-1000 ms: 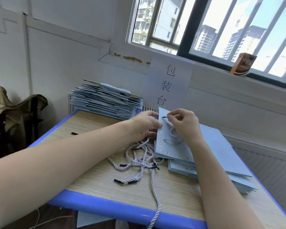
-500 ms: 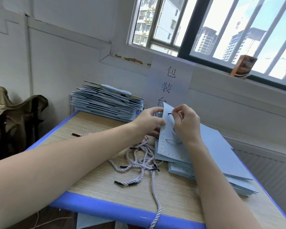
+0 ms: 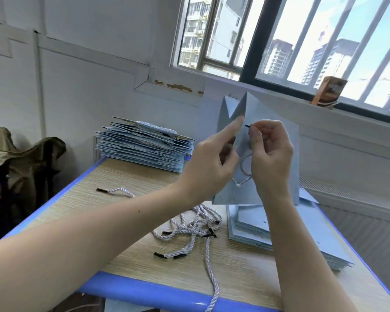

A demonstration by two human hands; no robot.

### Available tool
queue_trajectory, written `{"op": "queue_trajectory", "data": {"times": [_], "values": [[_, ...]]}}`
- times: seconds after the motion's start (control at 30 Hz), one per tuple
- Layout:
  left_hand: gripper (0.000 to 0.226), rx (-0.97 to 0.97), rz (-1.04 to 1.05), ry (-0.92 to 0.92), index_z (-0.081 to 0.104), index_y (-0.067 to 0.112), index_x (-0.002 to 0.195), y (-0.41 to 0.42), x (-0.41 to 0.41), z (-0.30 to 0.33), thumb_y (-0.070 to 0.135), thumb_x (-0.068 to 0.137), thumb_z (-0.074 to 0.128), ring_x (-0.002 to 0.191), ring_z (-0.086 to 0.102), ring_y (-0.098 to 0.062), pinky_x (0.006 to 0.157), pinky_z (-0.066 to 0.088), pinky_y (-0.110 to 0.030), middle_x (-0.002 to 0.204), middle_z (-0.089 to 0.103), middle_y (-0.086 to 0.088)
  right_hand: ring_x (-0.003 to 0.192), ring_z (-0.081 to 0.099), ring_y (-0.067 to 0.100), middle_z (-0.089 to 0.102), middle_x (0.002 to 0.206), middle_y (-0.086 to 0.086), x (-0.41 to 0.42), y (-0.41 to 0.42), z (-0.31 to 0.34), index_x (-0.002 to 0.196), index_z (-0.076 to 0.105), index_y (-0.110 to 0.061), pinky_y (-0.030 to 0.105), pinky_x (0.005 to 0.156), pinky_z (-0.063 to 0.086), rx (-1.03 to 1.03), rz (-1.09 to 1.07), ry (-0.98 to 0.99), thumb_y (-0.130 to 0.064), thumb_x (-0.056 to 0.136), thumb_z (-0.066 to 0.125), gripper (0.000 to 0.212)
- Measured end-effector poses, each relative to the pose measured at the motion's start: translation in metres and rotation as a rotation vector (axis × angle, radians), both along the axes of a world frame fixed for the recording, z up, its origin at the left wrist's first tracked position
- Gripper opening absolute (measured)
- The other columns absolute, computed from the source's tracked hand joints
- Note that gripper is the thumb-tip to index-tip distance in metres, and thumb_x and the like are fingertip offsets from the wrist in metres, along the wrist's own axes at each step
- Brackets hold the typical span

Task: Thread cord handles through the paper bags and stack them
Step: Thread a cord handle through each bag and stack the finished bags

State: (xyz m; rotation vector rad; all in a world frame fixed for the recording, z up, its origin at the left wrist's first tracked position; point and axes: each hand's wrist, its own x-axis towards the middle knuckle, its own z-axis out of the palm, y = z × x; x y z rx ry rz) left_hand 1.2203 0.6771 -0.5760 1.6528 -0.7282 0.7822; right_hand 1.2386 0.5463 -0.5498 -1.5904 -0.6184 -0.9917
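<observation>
Bag (image 3: pixel 277 140) held upright above desk (image 3: pixel 126 221) right edge: left hand (image 3: pixel 208 163) pinches its panel, right hand (image 3: pixel 271 152) pinches cord (image 3: pixel 245 164), black tip pointing left at panel.

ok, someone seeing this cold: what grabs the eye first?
Centre frame, a pale blue paper bag is held up off the table, the left hand gripping its edge while the right hand pinches a black-tipped cord at its face. Below lies a tangle of loose cords on the wooden table; a stack of finished bags sits at the far left corner.
</observation>
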Motion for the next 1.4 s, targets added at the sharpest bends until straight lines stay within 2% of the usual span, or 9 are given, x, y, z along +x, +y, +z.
{"op": "queue_trajectory", "data": {"times": [0.13,0.23,0.37,0.6,0.8,0.97,1.13,1.3,1.4], "values": [[0.057,0.102,0.170,-0.212,0.041,0.011,0.149,0.002,-0.005,0.009,0.000,0.095,0.051,0.069,0.049,-0.005,0.064,0.044,-0.017,0.098,0.057,0.001,0.079,0.061,0.015,0.064,0.086,0.002,-0.005,0.002,0.004,0.098,0.061,-0.010,0.030,0.073,0.051,0.017,0.047,-0.047,-0.004,0.099,0.058,0.007],[0.055,0.139,0.251,-0.311,0.043,0.008,0.148,0.004,-0.008,0.013,-0.004,0.094,0.050,0.084,0.051,0.002,0.078,0.041,-0.009,0.112,0.054,0.003,0.079,0.060,0.014,0.063,0.086,0.002,-0.008,0.004,0.007,0.098,0.061,-0.012,0.028,0.074,0.050,0.053,0.093,-0.068,-0.002,0.099,0.058,0.010],[0.053,0.128,0.247,-0.390,0.042,0.004,0.147,0.006,-0.011,0.015,-0.010,0.096,0.044,0.114,0.055,-0.014,0.096,0.042,-0.011,0.131,0.057,-0.011,0.074,0.054,0.017,0.058,0.083,0.005,-0.011,0.004,0.009,0.098,0.059,-0.006,0.029,0.070,0.047,0.044,0.199,-0.053,-0.003,0.100,0.056,0.004],[0.048,0.119,0.210,-0.461,0.046,-0.001,0.142,0.010,-0.014,0.016,-0.014,0.096,0.038,0.125,0.057,-0.023,0.105,0.047,-0.027,0.136,0.058,-0.017,0.076,0.052,0.024,0.057,0.084,0.008,-0.012,0.004,0.011,0.096,0.059,-0.009,0.032,0.071,0.047,0.059,0.345,0.032,-0.010,0.097,0.057,0.003],[0.041,0.147,0.242,-0.514,0.051,-0.006,0.137,0.012,-0.008,0.013,-0.008,0.098,0.036,0.130,0.053,-0.024,0.109,0.042,-0.025,0.139,0.055,-0.018,0.080,0.055,0.026,0.058,0.086,0.009,-0.011,0.006,0.009,0.099,0.057,-0.008,0.037,0.075,0.049,0.051,0.421,0.070,-0.010,0.099,0.054,0.004],[0.048,0.158,0.247,-0.421,0.050,-0.002,0.140,0.010,0.001,0.004,-0.015,0.095,0.041,0.123,0.057,-0.019,0.105,0.043,-0.018,0.137,0.057,-0.015,0.080,0.058,0.023,0.059,0.086,0.007,-0.005,0.009,0.002,0.098,0.056,-0.011,0.036,0.076,0.051,0.081,0.429,0.140,-0.011,0.098,0.054,0.003],[0.052,0.100,0.173,-0.303,0.050,-0.001,0.140,0.005,-0.001,0.007,-0.017,0.091,0.050,0.089,0.056,0.012,0.085,0.038,-0.001,0.117,0.063,-0.003,0.085,0.059,0.035,0.062,0.089,0.017,0.001,0.008,-0.001,0.099,0.055,-0.008,0.050,0.082,0.053,0.122,0.418,0.204,-0.010,0.098,0.053,0.003],[0.051,-0.011,0.094,-0.154,0.051,0.013,0.144,0.003,-0.003,0.009,-0.003,0.095,0.056,0.103,0.069,-0.009,0.094,0.055,-0.026,0.119,0.070,-0.004,0.081,0.059,0.024,0.059,0.086,0.013,-0.001,0.004,0.002,0.104,0.052,-0.004,0.033,0.078,0.053,0.108,0.397,0.225,-0.002,0.102,0.050,0.004],[0.047,-0.005,0.167,-0.200,0.052,0.013,0.143,0.003,-0.004,0.010,-0.002,0.098,0.053,0.092,0.068,0.001,0.086,0.052,-0.014,0.107,0.073,0.000,0.081,0.057,0.027,0.058,0.085,0.015,-0.004,0.007,0.002,0.101,0.053,-0.005,0.038,0.080,0.053,0.059,0.392,0.194,-0.005,0.100,0.053,0.001]]}}
